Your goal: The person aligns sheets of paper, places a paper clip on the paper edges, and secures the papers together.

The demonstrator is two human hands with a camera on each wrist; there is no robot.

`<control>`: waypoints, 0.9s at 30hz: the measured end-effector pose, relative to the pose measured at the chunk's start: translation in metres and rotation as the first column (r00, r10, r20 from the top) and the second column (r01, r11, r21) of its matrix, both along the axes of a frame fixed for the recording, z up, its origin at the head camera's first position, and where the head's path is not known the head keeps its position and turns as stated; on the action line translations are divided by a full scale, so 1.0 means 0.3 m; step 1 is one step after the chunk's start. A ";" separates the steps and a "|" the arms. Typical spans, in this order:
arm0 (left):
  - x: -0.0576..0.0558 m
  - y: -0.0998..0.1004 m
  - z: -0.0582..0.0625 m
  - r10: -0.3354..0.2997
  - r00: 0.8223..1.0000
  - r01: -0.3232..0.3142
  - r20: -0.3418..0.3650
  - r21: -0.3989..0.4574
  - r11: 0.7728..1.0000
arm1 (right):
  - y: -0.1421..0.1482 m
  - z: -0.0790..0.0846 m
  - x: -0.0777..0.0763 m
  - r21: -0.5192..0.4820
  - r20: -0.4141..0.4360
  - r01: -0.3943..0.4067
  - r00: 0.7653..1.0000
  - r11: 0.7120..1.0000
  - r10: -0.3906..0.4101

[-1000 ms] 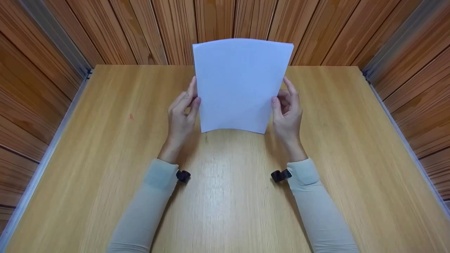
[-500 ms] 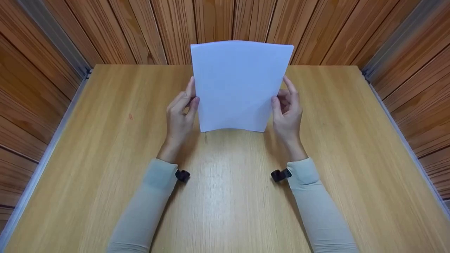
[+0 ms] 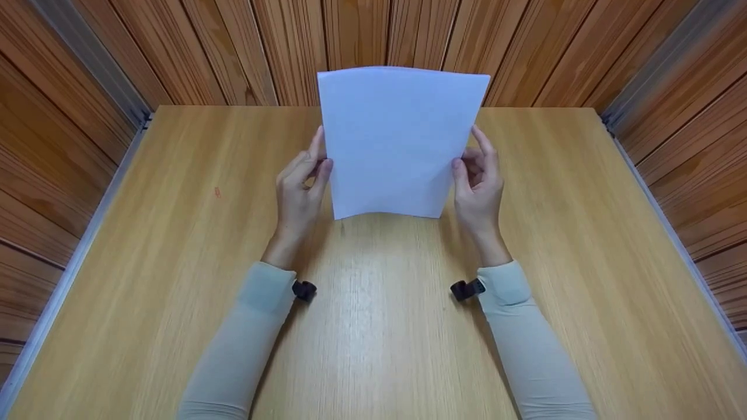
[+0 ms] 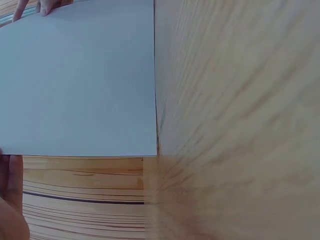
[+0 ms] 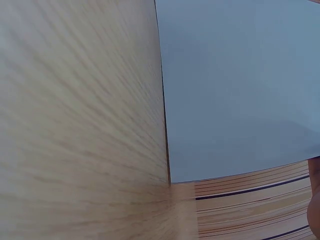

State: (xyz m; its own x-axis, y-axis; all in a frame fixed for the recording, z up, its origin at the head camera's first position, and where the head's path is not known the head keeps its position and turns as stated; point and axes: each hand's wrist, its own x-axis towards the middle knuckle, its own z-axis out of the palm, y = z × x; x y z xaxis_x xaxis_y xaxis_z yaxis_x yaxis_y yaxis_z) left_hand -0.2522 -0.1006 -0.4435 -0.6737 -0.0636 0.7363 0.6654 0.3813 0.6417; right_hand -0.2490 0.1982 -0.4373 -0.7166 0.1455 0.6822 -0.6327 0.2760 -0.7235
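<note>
A stack of white paper [image 3: 397, 140] stands upright on its short edge, bowed slightly, its lower edge at the table top. My left hand [image 3: 300, 189] holds its left side, thumb at the front edge and fingers reaching behind. On the opposite side my right hand [image 3: 481, 184] grips the right edge in the same way. In the left wrist view the blank front of the paper [image 4: 80, 85] fills the upper left, its bottom edge along the wood. The right wrist view shows the paper [image 5: 240, 95] meeting the table too. Fingers behind the stack are mostly hidden.
The wooden table [image 3: 373, 326] spreads out on all sides of the paper, with a small reddish mark [image 3: 217, 192] at the left. Wood-panelled walls [image 3: 292, 46] rise behind and at both sides. A dark wrist device [image 3: 304, 291] sits at each cuff.
The top of the paper stack has shifted very slightly and its bow looks a little flatter. Both hands keep their hold in nearly the same place.
</note>
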 end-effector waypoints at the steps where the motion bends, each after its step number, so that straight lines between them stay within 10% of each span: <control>1: 0.000 0.000 0.001 -0.003 1.000 0.003 0.002 0.009 1.000 | 0.000 0.000 0.000 0.001 -0.001 0.000 1.000 1.000 0.000; 27: -0.006 0.009 -0.004 -0.078 0.996 0.081 -0.040 0.104 0.991 | 0.008 0.028 0.008 -0.045 0.035 -0.022 0.999 0.999 0.024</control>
